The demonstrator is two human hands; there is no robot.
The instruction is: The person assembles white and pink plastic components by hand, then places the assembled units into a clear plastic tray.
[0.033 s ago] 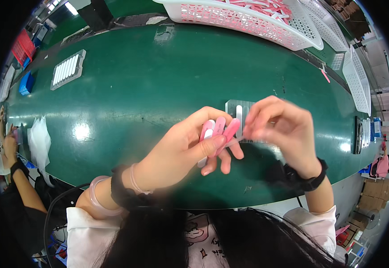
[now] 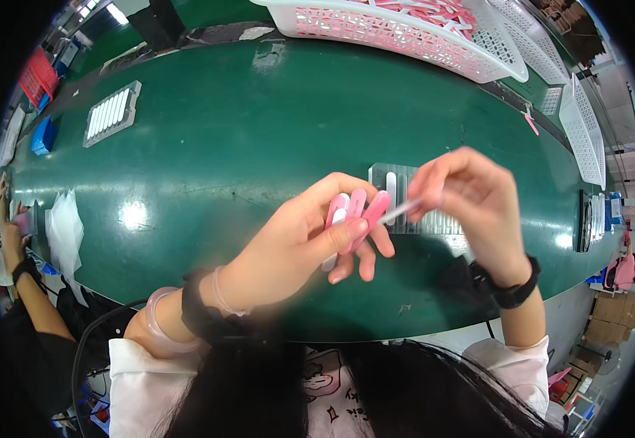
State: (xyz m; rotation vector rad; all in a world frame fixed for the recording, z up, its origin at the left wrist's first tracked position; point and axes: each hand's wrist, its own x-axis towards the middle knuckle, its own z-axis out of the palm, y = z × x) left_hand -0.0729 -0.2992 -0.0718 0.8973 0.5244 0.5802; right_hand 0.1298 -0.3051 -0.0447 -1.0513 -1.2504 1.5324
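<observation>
My left hand (image 2: 281,244) holds a small fan of pink and white nail files (image 2: 358,202) between thumb and fingers. My right hand (image 2: 474,201) pinches the end of a thin pale nail file (image 2: 399,211), seen nearly edge-on. Its other end reaches to the fanned files by my left thumb. Just beyond the hands lies a clear slotted tray (image 2: 377,175), partly covered by my right hand. A single white nail file (image 2: 391,191) sits upright in view in the tray's left part.
A white perforated basket (image 2: 405,47) of pink files stands at the far edge. At the far left lies another slotted tray (image 2: 136,93) with several white files. One pink file (image 2: 532,124) rests at the right. Another person's arm (image 2: 36,292) is at the left, near a white plastic sheet (image 2: 64,230).
My right hand has shifted slightly up and right, drawing the pale file farther out, so more of its length shows. My left hand has barely moved.
</observation>
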